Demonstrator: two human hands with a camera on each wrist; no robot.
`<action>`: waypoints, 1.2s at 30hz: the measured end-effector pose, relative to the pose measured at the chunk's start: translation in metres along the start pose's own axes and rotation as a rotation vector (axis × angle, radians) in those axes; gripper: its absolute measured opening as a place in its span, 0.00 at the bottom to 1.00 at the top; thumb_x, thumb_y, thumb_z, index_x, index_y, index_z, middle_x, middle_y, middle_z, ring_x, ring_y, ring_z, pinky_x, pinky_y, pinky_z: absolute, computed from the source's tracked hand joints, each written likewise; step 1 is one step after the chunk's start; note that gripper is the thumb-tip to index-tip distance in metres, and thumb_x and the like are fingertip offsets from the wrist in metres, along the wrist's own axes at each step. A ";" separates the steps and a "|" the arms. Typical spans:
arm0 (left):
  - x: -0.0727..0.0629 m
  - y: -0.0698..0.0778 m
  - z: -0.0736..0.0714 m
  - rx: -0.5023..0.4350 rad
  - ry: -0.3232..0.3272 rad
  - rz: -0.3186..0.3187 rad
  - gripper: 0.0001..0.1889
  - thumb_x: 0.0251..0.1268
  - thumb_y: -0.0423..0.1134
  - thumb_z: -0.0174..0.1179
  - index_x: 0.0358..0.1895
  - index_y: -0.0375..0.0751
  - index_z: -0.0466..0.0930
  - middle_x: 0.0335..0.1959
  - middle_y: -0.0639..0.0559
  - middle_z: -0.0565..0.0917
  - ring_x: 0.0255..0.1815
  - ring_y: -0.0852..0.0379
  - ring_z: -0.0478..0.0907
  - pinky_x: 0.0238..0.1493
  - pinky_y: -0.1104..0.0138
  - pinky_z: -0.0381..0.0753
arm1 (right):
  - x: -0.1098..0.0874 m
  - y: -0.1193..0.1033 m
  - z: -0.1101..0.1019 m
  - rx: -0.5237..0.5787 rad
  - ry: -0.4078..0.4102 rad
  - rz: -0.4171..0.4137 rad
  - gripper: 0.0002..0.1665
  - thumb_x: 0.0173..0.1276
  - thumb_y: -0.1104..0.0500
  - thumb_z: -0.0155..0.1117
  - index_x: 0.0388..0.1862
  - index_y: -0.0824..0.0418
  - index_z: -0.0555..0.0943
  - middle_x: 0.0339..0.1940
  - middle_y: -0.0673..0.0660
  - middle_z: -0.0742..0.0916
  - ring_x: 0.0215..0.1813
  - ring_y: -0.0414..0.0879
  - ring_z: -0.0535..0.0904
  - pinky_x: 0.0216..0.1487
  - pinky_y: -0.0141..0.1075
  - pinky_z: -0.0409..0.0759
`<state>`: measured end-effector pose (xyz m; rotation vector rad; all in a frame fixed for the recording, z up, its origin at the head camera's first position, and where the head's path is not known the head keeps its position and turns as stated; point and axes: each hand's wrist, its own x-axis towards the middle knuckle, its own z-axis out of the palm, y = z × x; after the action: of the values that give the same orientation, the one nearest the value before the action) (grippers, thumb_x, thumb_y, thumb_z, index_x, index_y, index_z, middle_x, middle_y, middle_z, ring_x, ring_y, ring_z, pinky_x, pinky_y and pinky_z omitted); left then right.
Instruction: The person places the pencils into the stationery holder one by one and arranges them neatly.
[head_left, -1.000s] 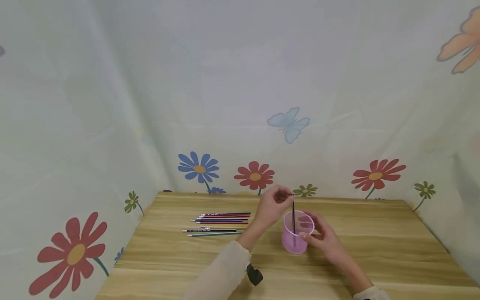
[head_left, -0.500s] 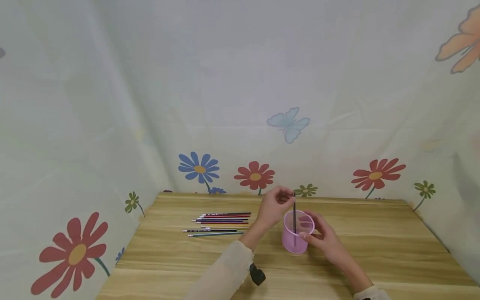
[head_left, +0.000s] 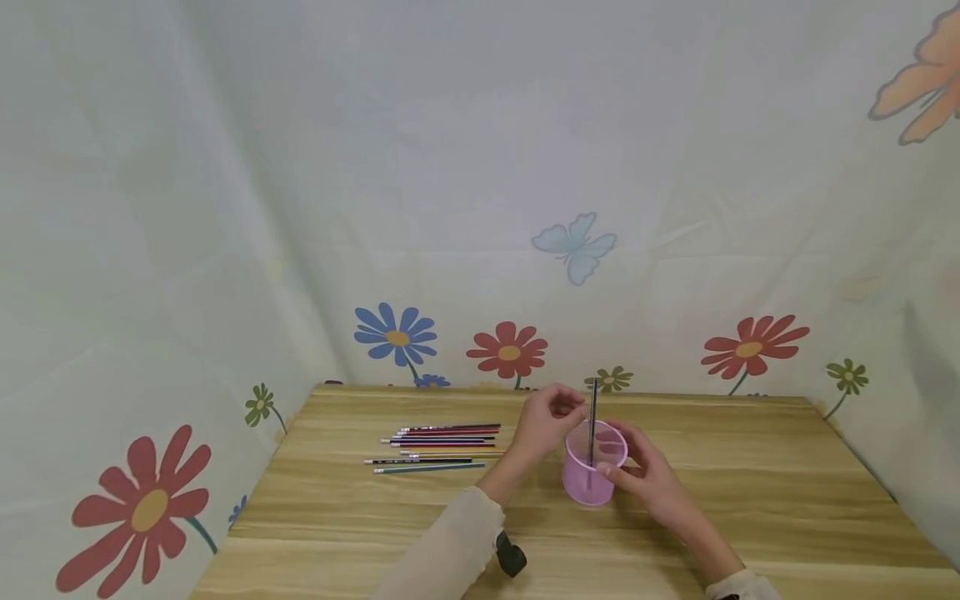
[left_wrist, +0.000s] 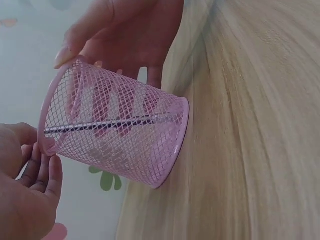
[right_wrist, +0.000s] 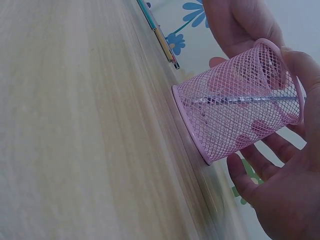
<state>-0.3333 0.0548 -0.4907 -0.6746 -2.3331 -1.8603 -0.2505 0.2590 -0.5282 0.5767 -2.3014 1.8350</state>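
A pink mesh pencil cup [head_left: 580, 485] stands upright on the table. My right hand [head_left: 654, 482] holds it from the right, thumb at the rim and fingers spread round the far side, seen through the mesh in the left wrist view. One dark pencil [head_left: 593, 407] stands inside, its top above the rim and leaning slightly right. My left hand [head_left: 549, 421] is at the cup's left rim, fingers loosely bent and apart from the pencil. In the left wrist view, fingers of the left hand [left_wrist: 25, 185] are right by the rim; whether they touch it I cannot tell.
Several pencils [head_left: 442, 443] in various colours lie roughly side by side on the wooden table [head_left: 337, 525], left of the cup. Behind the table hangs a pale backdrop [head_left: 450, 167] printed with flowers and butterflies. A black device [head_left: 511, 556] is on the left wrist.
My left fingers have let go of the pencil's top and dropped slightly to the rim. The pencil has tipped a little to the right. My right hand keeps its hold on the cup.
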 end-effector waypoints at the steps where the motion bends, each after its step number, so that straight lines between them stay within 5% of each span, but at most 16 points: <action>1: -0.001 -0.001 -0.001 0.005 -0.002 0.000 0.08 0.70 0.35 0.71 0.49 0.45 0.86 0.41 0.58 0.87 0.40 0.65 0.83 0.47 0.71 0.85 | 0.000 0.000 0.000 0.001 -0.003 -0.001 0.39 0.75 0.67 0.68 0.79 0.69 0.64 0.73 0.72 0.75 0.71 0.57 0.76 0.63 0.35 0.80; 14: -0.010 -0.001 -0.035 0.062 -0.058 0.022 0.10 0.72 0.40 0.71 0.50 0.42 0.86 0.42 0.58 0.87 0.43 0.63 0.84 0.49 0.68 0.85 | -0.001 0.008 -0.001 -0.019 0.009 -0.006 0.39 0.74 0.67 0.70 0.79 0.64 0.66 0.70 0.72 0.78 0.70 0.64 0.75 0.62 0.35 0.82; 27: -0.035 -0.021 -0.089 0.195 -0.144 -0.038 0.08 0.72 0.44 0.72 0.48 0.48 0.87 0.40 0.60 0.87 0.42 0.61 0.84 0.47 0.67 0.85 | 0.001 0.007 -0.001 -0.016 -0.004 -0.015 0.39 0.73 0.68 0.70 0.79 0.64 0.66 0.69 0.71 0.79 0.69 0.61 0.76 0.61 0.33 0.81; 36: -0.049 -0.033 -0.136 0.264 -0.228 -0.071 0.11 0.74 0.43 0.70 0.51 0.41 0.86 0.41 0.58 0.87 0.42 0.58 0.84 0.46 0.66 0.85 | 0.000 0.003 -0.001 -0.016 -0.012 -0.018 0.38 0.74 0.68 0.69 0.79 0.64 0.66 0.69 0.72 0.79 0.69 0.59 0.77 0.62 0.35 0.81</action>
<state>-0.3300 -0.0925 -0.5015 -0.8167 -2.7126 -1.5282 -0.2520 0.2604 -0.5304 0.6058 -2.3093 1.8078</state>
